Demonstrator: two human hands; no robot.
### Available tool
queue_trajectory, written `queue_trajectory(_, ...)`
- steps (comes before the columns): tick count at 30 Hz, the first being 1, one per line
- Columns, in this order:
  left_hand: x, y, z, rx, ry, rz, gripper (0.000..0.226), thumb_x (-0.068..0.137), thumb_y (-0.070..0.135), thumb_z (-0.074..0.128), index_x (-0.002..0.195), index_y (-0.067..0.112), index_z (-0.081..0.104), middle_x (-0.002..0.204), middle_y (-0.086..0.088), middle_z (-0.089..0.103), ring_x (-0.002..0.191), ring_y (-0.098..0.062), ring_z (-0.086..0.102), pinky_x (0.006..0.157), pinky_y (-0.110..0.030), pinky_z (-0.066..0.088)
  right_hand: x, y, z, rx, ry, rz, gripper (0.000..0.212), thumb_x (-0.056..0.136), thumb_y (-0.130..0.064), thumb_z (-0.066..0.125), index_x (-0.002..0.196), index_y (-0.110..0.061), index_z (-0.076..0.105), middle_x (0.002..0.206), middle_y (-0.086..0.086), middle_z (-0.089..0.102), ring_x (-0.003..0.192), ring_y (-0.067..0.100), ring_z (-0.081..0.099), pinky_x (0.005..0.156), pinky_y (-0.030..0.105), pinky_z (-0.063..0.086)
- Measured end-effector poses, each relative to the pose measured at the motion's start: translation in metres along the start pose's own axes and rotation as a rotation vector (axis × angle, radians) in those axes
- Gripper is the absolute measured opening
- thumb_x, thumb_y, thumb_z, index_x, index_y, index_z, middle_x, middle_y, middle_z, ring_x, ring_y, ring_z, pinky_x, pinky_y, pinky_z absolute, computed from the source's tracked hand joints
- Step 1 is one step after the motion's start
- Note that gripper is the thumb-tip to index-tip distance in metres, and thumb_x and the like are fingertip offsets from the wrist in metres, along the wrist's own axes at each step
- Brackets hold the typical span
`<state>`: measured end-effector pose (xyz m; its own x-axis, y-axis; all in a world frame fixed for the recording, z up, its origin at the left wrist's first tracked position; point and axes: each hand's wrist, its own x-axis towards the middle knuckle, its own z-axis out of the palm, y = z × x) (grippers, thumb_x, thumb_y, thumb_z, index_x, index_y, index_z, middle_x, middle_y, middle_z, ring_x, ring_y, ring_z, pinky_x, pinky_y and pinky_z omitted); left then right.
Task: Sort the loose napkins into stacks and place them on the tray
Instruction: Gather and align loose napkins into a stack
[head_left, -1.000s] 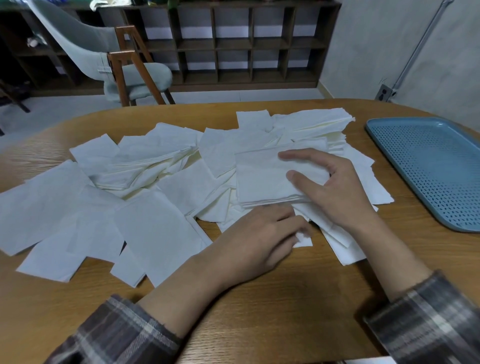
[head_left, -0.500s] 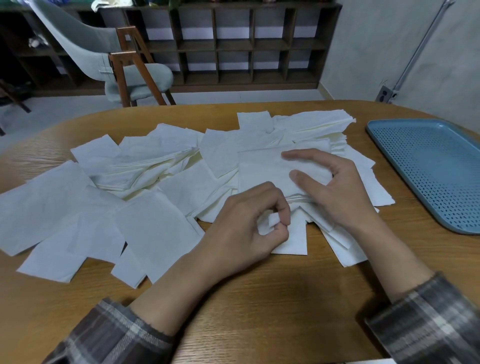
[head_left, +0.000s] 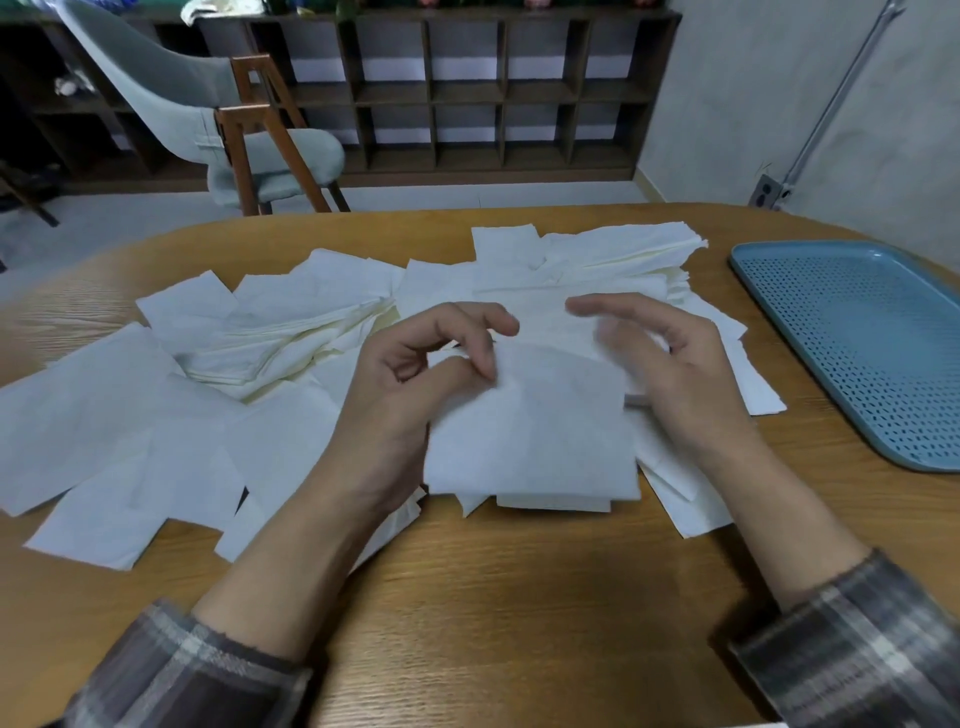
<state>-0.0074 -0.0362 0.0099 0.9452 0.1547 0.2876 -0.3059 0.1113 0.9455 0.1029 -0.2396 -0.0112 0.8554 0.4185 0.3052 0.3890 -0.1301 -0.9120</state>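
Lifted off the heap since a moment ago, a single white napkin (head_left: 535, 431) hangs from the left hand (head_left: 415, 384), whose thumb and curled forefingers pinch its upper left corner. The right hand (head_left: 675, 374), half a second earlier pressed flat on a gathered stack (head_left: 556, 503), has risen off the paper and hovers at the raised sheet's right edge. Its fingers are spread, slightly bent and blurred, and whether they touch or grip the sheet cannot be told.

The stack lies beneath both palms, its near edge peeking out under the bottom of the raised sheet. More loose napkins (head_left: 291, 332) fan out to the left of the left knuckles and beyond both sets of fingertips, spread across the wooden table (head_left: 467, 597). A blue perforated tray (head_left: 857, 332) sits well to the right of the right hand's little finger, apart from the paper. Plaid sleeves (head_left: 841, 654) cover both forearms below the wrists.
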Motion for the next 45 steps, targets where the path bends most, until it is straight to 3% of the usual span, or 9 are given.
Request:
queue_trajectory(4, 0.002, -0.010, 0.002, 0.079, 0.159, -0.058, 0.039, 0.094, -0.006, 0.064, 0.069, 0.022, 0.078, 0.114, 0.001, 0.080, 0.118, -0.015, 0.070, 0.089, -0.030, 0.050, -0.003, -0.006, 0.000, 0.327, -0.092, 0.117, 0.053, 0.107, -0.049, 0.039, 0.114, -0.018, 0.080, 0.126, 0.000, 0.076, 0.128, 0.018, 0.065, 0.111, 0.047, 0.046)
queue_trajectory(8, 0.002, -0.013, 0.000, 0.313, 0.233, -0.092, 0.025, 0.095, 0.000, 0.067, 0.085, 0.018, 0.082, 0.111, 0.013, 0.079, 0.112, -0.001, 0.068, 0.087, -0.022, 0.048, -0.001, -0.002, 0.002, 0.038, -0.078, 0.009, 0.013, 0.097, -0.022, 0.074, 0.109, -0.023, 0.079, 0.119, -0.015, 0.076, 0.123, 0.002, 0.064, 0.108, 0.031, 0.044)
queue_trajectory(17, 0.002, -0.011, -0.001, 0.371, 0.136, -0.117, 0.013, 0.094, 0.011, 0.079, 0.097, 0.022, 0.085, 0.102, 0.014, 0.080, 0.103, -0.003, 0.073, 0.085, -0.025, 0.057, -0.003, -0.007, 0.004, 0.057, -0.116, -0.008, 0.047, 0.093, -0.021, 0.076, 0.137, -0.033, 0.066, 0.139, -0.022, 0.065, 0.133, -0.002, 0.056, 0.104, 0.016, 0.045)
queue_trajectory(23, 0.002, -0.013, 0.002, 0.315, 0.187, -0.105, 0.013, 0.094, 0.013, 0.079, 0.100, 0.023, 0.084, 0.105, 0.015, 0.080, 0.104, -0.005, 0.074, 0.089, -0.034, 0.061, -0.007, -0.007, 0.006, 0.088, -0.199, -0.017, 0.079, 0.090, -0.026, 0.081, 0.155, -0.046, 0.041, 0.150, -0.023, 0.053, 0.135, 0.004, 0.055, 0.104, 0.023, 0.052)
queue_trajectory(30, 0.002, -0.017, 0.002, 0.397, 0.194, -0.081, 0.014, 0.095, 0.016, 0.079, 0.102, 0.027, 0.084, 0.109, 0.017, 0.078, 0.110, -0.005, 0.071, 0.099, -0.047, 0.058, -0.006, -0.009, 0.010, 0.023, -0.152, -0.020, 0.082, 0.094, -0.029, 0.075, 0.158, -0.052, 0.028, 0.162, -0.032, 0.032, 0.144, -0.005, 0.041, 0.106, 0.016, 0.047)
queue_trajectory(35, 0.001, -0.020, 0.004, 0.526, 0.284, -0.044, 0.037, 0.088, 0.041, 0.084, 0.122, 0.045, 0.070, 0.124, 0.023, 0.063, 0.117, 0.007, 0.058, 0.093, -0.023, 0.052, -0.007, -0.011, 0.010, 0.206, -0.114, -0.034, 0.080, 0.095, -0.007, 0.071, 0.159, -0.040, 0.035, 0.148, -0.033, 0.050, 0.134, 0.001, 0.057, 0.097, 0.021, 0.055)
queue_trajectory(38, 0.000, -0.012, 0.007, 0.338, 0.214, -0.176, 0.051, 0.089, 0.045, 0.079, 0.136, 0.045, 0.057, 0.122, 0.027, 0.061, 0.104, 0.022, 0.058, 0.077, -0.006, 0.050, -0.006, -0.011, 0.005, 0.340, -0.123, -0.017, 0.081, 0.094, -0.008, 0.073, 0.158, -0.042, 0.036, 0.156, -0.013, 0.051, 0.140, 0.015, 0.056, 0.109, 0.041, 0.053)
queue_trajectory(41, 0.000, -0.014, 0.007, 0.240, 0.194, -0.189, 0.050, 0.091, 0.032, 0.081, 0.135, 0.041, 0.060, 0.105, 0.019, 0.075, 0.094, 0.007, 0.071, 0.068, -0.010, 0.054, -0.004, -0.009, 0.007, 0.236, -0.090, -0.027, 0.078, 0.097, -0.008, 0.072, 0.157, -0.043, 0.035, 0.153, -0.013, 0.053, 0.134, 0.016, 0.061, 0.107, 0.043, 0.055)
queue_trajectory(45, 0.001, -0.019, 0.003, 0.363, 0.240, -0.112, 0.047, 0.096, 0.025, 0.079, 0.135, 0.039, 0.057, 0.115, 0.015, 0.075, 0.101, 0.001, 0.072, 0.073, -0.015, 0.055, -0.004, -0.009, 0.001, 0.290, -0.179, -0.006, 0.071, 0.093, -0.016, 0.075, 0.152, -0.043, 0.043, 0.143, -0.018, 0.060, 0.130, 0.013, 0.063, 0.100, 0.028, 0.055)
